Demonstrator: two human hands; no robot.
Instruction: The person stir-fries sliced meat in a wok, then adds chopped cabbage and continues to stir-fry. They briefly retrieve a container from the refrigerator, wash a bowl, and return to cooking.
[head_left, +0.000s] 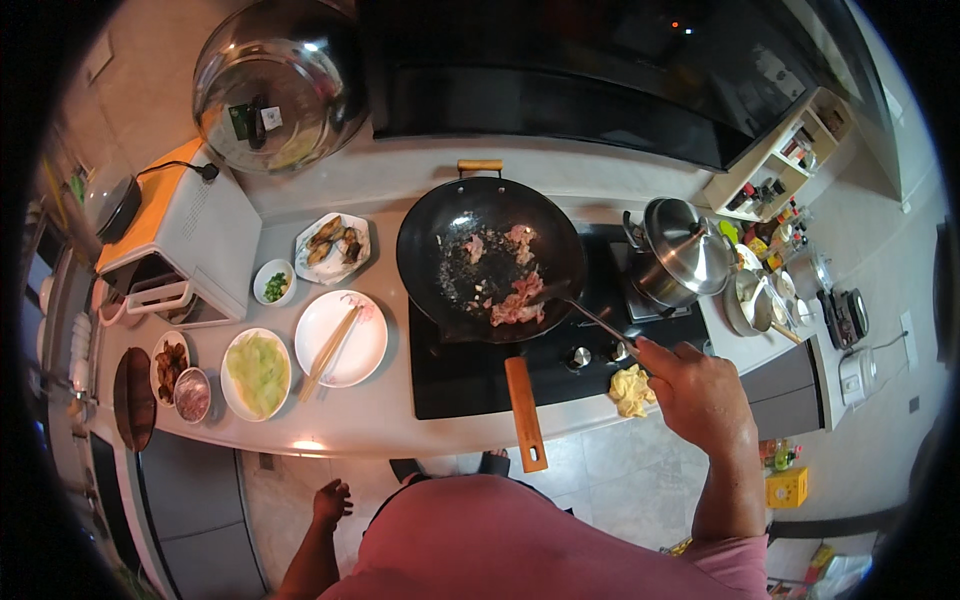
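My right hand (701, 386) grips the handle of a metal spatula (596, 319), whose blade rests among pinkish meat pieces (519, 301) at the lower right of a black wok (469, 206). Smaller bits of meat and pale pieces lie elsewhere in the oily wok, which sits over a black cooktop (465, 386) with its wooden handle (526, 412) pointing towards me. At my side, below the counter edge, my left hand (331, 501) hangs with nothing in it, fingers partly spread.
Left of the cooktop are a white plate (360, 367) with chopsticks (328, 356), sliced green vegetables (259, 371), chopped green onion (276, 286), raw meat in a bowl (193, 396) and a toaster oven (187, 240). A lidded steel pot (667, 262) and yellow cloth (631, 390) stand right. A range hood (540, 105) overhangs the back.
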